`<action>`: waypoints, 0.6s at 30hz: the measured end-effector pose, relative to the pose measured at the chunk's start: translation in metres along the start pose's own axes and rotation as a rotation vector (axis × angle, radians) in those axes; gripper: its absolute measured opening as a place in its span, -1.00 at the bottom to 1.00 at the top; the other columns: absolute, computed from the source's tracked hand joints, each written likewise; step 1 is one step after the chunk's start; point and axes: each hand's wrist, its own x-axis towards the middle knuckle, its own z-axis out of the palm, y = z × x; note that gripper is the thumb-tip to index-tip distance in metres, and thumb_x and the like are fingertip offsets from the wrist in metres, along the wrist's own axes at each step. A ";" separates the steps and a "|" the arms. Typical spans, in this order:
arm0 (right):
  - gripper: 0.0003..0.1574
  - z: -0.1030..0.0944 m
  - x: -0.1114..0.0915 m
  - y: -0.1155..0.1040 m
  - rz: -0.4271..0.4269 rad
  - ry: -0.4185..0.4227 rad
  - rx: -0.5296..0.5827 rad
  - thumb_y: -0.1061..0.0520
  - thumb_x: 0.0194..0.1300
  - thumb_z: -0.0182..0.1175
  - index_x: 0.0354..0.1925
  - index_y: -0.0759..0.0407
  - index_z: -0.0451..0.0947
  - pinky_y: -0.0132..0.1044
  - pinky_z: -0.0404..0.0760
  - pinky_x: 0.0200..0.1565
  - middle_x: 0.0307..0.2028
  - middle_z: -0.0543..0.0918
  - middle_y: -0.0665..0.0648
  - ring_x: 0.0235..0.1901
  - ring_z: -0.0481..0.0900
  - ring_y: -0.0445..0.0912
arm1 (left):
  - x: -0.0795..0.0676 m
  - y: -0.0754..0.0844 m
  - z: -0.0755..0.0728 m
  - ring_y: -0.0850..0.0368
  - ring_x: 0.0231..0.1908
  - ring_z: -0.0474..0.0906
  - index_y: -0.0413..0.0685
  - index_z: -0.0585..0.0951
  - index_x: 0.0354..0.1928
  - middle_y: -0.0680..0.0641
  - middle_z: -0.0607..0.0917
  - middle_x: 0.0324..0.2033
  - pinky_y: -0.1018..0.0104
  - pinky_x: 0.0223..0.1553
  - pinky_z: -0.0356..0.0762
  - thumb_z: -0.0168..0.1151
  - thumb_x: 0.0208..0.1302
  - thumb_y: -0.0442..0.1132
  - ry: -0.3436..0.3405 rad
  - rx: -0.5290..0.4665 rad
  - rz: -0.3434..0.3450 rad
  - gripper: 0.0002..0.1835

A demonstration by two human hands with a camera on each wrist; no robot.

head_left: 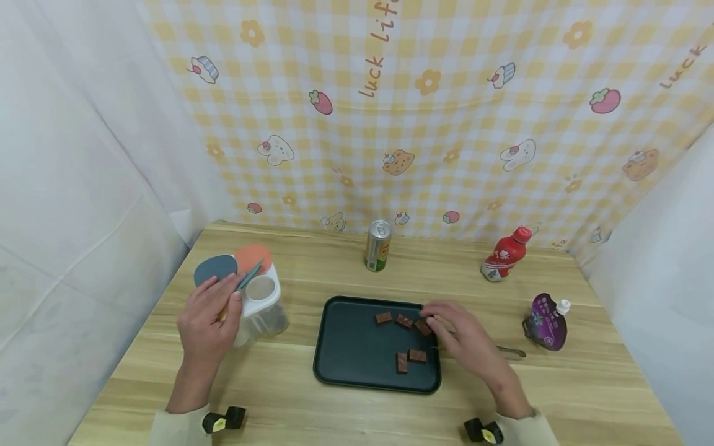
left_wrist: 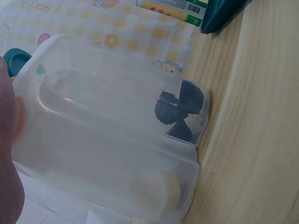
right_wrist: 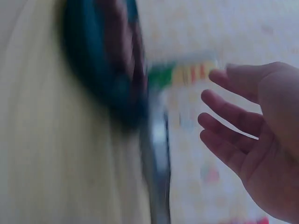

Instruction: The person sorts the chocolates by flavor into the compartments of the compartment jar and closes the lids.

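My left hand point(head_left: 209, 316) grips the top of a clear storage container point(head_left: 277, 319), its thumb and fingers beside a raised teal lid point(head_left: 251, 275). Blue point(head_left: 215, 267) and orange point(head_left: 253, 257) lids stand open behind it. Through its wall in the left wrist view I see dark broken pieces point(left_wrist: 175, 112) and a pale round piece point(left_wrist: 161, 191). Over the right rim of a dark tray point(head_left: 351, 347) hovers my right hand point(head_left: 460, 337), fingers loosely bent, nothing between them in the right wrist view. Beside its fingertips lies a brown chocolate piece point(head_left: 424, 327); several others point(head_left: 383, 318) sit on the tray.
A thin metal utensil point(head_left: 510, 352) lies right of the tray, partly under the right hand. Behind the tray stands a drink can point(head_left: 379, 246). To the right are a red bottle point(head_left: 504, 254) and a purple spouted pouch point(head_left: 546, 322). A patterned curtain point(head_left: 446, 124) hangs behind the table.
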 end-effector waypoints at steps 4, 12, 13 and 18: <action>-0.70 0.020 0.035 -0.027 -0.052 -0.032 0.092 0.15 0.56 0.15 0.17 0.04 0.64 -0.05 0.65 0.06 0.12 0.67 0.05 0.10 0.63 -0.12 | 0.001 0.003 0.001 -0.31 -0.23 0.76 -0.33 0.80 -0.13 -0.22 0.81 -0.22 0.24 0.25 0.47 0.12 0.51 0.04 0.014 -0.006 0.008 -0.48; -0.58 0.068 0.101 -0.073 -0.068 -0.018 0.336 0.06 0.64 0.01 0.29 0.17 0.56 -0.16 0.62 0.12 0.20 0.64 0.12 0.14 0.61 -0.11 | 0.005 0.007 0.002 -0.29 -0.22 0.76 -0.33 0.80 -0.15 -0.23 0.81 -0.24 0.24 0.25 0.48 0.13 0.49 0.02 0.021 -0.013 0.022 -0.49; -0.56 0.074 0.108 -0.078 -0.052 -0.022 0.375 0.05 0.65 0.00 0.31 0.19 0.55 -0.15 0.61 0.14 0.21 0.63 0.13 0.16 0.60 -0.10 | 0.005 0.008 0.002 -0.32 -0.24 0.76 -0.33 0.80 -0.16 -0.23 0.81 -0.25 0.24 0.24 0.48 0.13 0.48 0.02 0.026 -0.015 0.026 -0.50; -0.48 0.097 0.135 -0.102 -0.010 -0.038 0.501 -0.01 0.66 -0.04 0.38 0.20 0.50 -0.18 0.57 0.19 0.28 0.60 0.12 0.23 0.56 -0.12 | 0.007 0.009 0.003 -0.40 -0.31 0.73 -0.34 0.80 -0.18 -0.25 0.80 -0.26 0.25 0.24 0.49 0.13 0.47 0.00 0.040 -0.027 0.040 -0.51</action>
